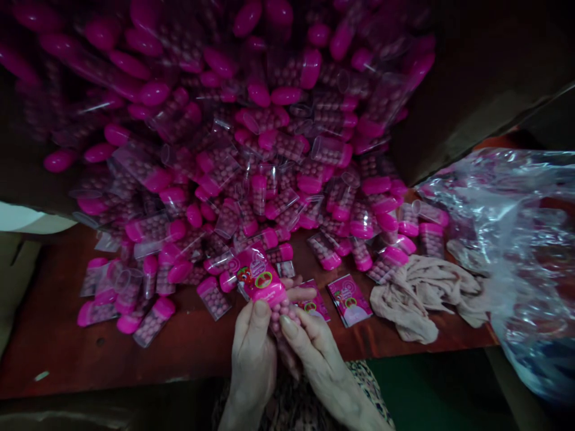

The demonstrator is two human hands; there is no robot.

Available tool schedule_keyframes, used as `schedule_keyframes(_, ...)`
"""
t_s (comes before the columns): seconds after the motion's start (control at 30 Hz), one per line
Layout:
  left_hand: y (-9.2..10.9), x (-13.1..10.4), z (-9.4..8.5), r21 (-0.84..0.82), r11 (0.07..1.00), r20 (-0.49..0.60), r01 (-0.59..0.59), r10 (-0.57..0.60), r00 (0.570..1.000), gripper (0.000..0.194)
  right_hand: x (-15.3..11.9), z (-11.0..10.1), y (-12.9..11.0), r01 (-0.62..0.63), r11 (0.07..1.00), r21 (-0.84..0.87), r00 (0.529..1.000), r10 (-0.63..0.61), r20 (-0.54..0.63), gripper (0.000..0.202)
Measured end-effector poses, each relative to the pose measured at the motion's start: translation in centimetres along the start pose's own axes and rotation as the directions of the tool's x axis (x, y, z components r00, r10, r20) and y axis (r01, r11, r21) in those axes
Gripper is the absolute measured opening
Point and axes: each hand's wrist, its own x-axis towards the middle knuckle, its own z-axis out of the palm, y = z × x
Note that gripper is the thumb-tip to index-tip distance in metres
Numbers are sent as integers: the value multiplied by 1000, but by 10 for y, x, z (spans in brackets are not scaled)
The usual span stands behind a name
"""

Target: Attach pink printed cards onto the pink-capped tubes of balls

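Observation:
Both hands hold one clear candy box [283, 311] with a pink cap and pink round candies inside. A printed pink label [254, 270] with a strawberry figure stands at its far end; I cannot tell whether it is around the box or just against it. My left hand [255, 347] is closed on the left side, thumb at the cap. My right hand [317, 347] grips the candy-filled end, thumb on top and some fingers stretched out beyond. Just past those fingers lies a partly covered stack of labels [314, 302]. Another label stack [349, 300] is to its right.
A large heap of similar candy boxes [269, 155] spills from a dark container onto the reddish table [179, 347]. Several loose boxes [128, 299] lie at the left. On the right are a crumpled beige cloth [422, 293] and a clear plastic bag [530, 257].

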Motion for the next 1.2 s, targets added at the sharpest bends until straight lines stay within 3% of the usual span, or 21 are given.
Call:
schedule_keyframes(0.07, 4, 2, -2, -7, 1000, 10, -23, 23, 1000, 35, 3, -2, 0, -53, 993, 108, 995, 44, 85, 33)
schedule_keyframes(0.13, 7, 4, -3, -7, 998, 5, -60, 60, 998, 32, 5, -3, -2, -56, 992, 114, 994, 45, 97, 32)
schedule_keyframes(0.23, 7, 5, -3, -5, 998, -25, -68, 68, 997, 22, 5, -2, -4, 43, 990, -132, 998, -49, -35, 31)
schedule_keyframes(0.3, 6, 4, -1, -18, 998, -29, -54, 53, 998, 19, 4, -1, -5, 110, 928, -356, 976, -169, -137, 28)
schedule_keyframes(0.4, 2, 3, 1, -53, 997, 23, -51, 52, 998, 21, 2, 0, -5, 182, 845, -503, 939, -302, -166, 25)
schedule_keyframes(0.53, -2, 1, -2, -103, 994, 157, -27, 44, 987, 23, -3, 0, -8, 219, 835, -505, 929, -337, -155, 24)
schedule_keyframes(0.67, 2, 1, -6, -106, 994, 209, -33, 55, 976, 23, -5, 0, -15, 245, 834, -495, 925, -355, -140, 24)
schedule_keyframes(0.8, 10, 2, -4, -42, 998, 128, -55, 60, 990, 21, -2, -3, -14, 273, 820, -504, 928, -362, -86, 28)
schedule_keyframes(0.93, 16, 3, -3, -13, 989, -1, -149, 149, 989, 21, -3, -7, -6, 202, 779, -594, 946, -313, -88, 26)
schedule_keyframes(1.2, 14, 5, -5, -59, 996, 10, -64, 64, 998, 21, -5, -6, -15, 204, 815, -543, 961, -272, -47, 30)
